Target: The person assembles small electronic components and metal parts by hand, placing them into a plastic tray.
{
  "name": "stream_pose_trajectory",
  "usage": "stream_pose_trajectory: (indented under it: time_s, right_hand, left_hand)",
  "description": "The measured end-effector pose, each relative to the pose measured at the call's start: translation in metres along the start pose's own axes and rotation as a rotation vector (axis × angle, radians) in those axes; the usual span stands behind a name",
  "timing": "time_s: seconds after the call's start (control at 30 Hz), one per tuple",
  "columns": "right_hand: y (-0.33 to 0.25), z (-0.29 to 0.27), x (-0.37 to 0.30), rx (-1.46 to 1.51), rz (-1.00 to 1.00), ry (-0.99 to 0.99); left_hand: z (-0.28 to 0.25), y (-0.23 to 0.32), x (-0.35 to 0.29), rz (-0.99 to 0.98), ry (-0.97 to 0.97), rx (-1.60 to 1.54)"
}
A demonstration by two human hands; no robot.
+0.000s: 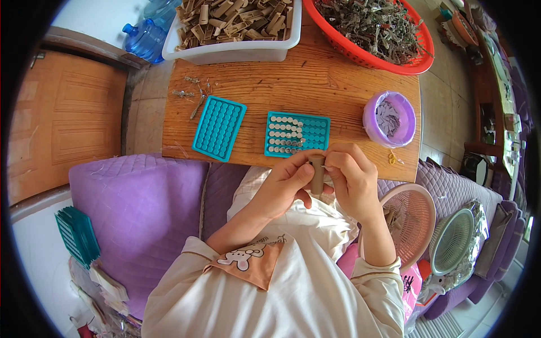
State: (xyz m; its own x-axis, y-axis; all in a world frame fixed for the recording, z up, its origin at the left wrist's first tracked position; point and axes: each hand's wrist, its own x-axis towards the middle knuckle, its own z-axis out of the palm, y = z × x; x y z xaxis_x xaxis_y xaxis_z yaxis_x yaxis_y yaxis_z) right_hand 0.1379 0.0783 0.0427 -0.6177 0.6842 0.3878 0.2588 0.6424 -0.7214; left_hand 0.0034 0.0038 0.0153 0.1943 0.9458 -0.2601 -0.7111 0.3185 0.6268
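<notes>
Close to the table's front edge, my left hand (284, 183) grips a tan plastic casing (317, 179), a narrow hollow piece held roughly upright. My right hand (356, 172) is at the upper end of that casing, its thumb and forefinger pinched together there. Something thin and pale shows at those fingertips, too small to name. Just beyond my hands lies a teal tray (319, 135) with rows of round pits. Small white and silvery discs (284, 134) fill its left part. A second teal tray (218, 129) lies tilted to its left, with no discs in its pits.
Tan casings fill a white bin (236, 53) at the back. A red basket (389, 66) holds tangled grey pieces. Loose wiry bits (198, 101) lie at left. At right stands a purple tub (408, 115) with pale slips; a pink basket (425, 225) sits beside my right arm.
</notes>
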Motion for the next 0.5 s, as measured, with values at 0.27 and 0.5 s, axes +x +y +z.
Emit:
stream_pose_trajectory:
  time_s: [0.27,0.5]
  right_hand:
    - [0.0,0.002,-0.022,0.684,0.568,0.163]
    - [-0.025,0.008,-0.032,1.592,0.832,-0.133]
  left_hand:
    - [0.0,0.002,-0.011,0.32,0.006,0.259]
    - [-0.007,-0.002,-0.018,0.799,-0.129,0.856]
